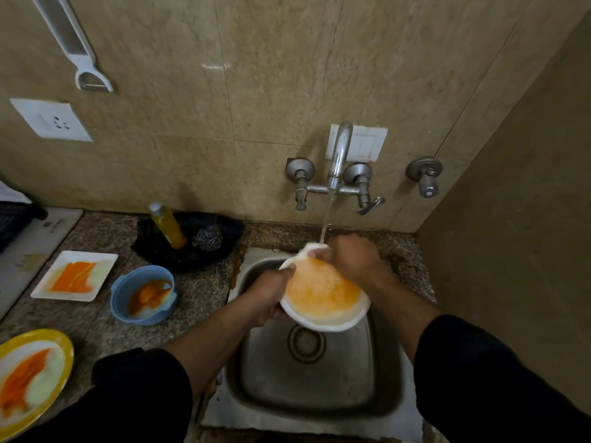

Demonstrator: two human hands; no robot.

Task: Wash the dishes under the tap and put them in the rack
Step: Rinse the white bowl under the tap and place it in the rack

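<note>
Granite counter point(198, 302), beige tiled wall point(287, 75), left hand point(268, 295) grips plate point(323, 295), right hand point(351, 257) seemingly pinching rim

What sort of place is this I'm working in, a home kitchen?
Most likely a home kitchen, at the washing-up spot: a steel sink set in a speckled stone counter, a wall tap running onto a white plate, and a smeared blue bowl waiting alongside.

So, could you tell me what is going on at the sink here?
A person is rinsing a white plate smeared orange under the running tap, over the sink. The left hand grips its left rim; the right hand is on its top edge, where the water lands. A square plate, a blue bowl and a yellow plate wait dirty on the counter.
</note>
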